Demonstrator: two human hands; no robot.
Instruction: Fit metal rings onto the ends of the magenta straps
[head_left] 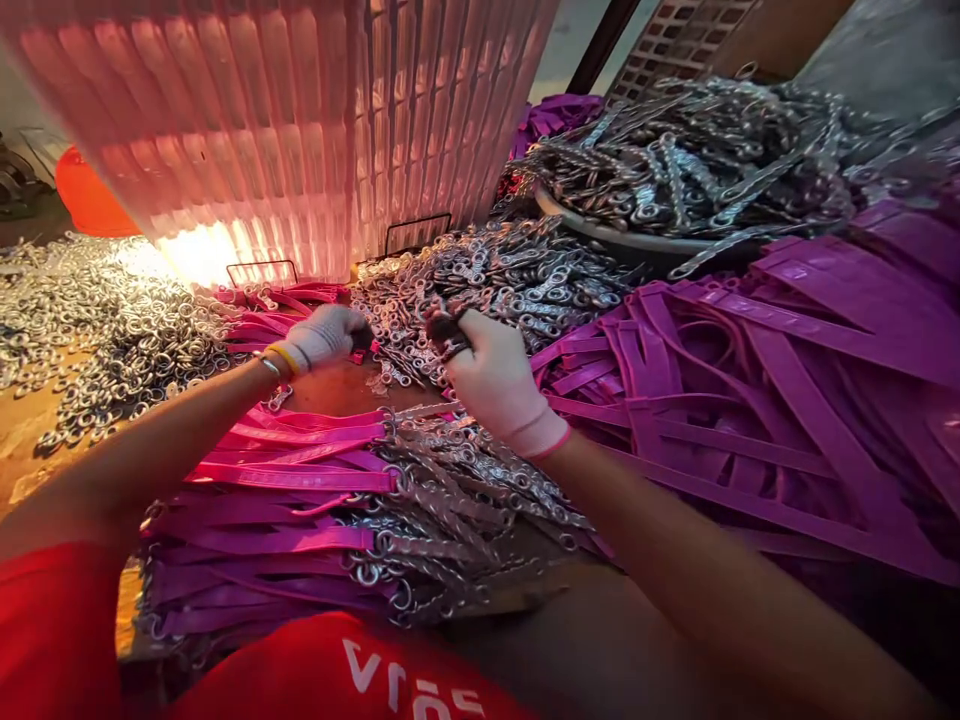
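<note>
My left hand, in a white glove with dark fingertips, is closed in front of the loose metal pieces. A bit of pink shows at its fingertips, but what it grips is unclear. Across a short gap, my right hand, gloved the same way, is closed with its fingers curled; anything inside is hidden. Behind both hands lies a heap of small metal links. Below them are pink straps joined by rings to twisted metal strips, laid side by side in a stack.
Loose purple straps are piled on the right. A wide basin behind them overflows with long twisted metal strips. Metal rings spread across the left. Ribbed translucent panels stand at the back, beside an orange object.
</note>
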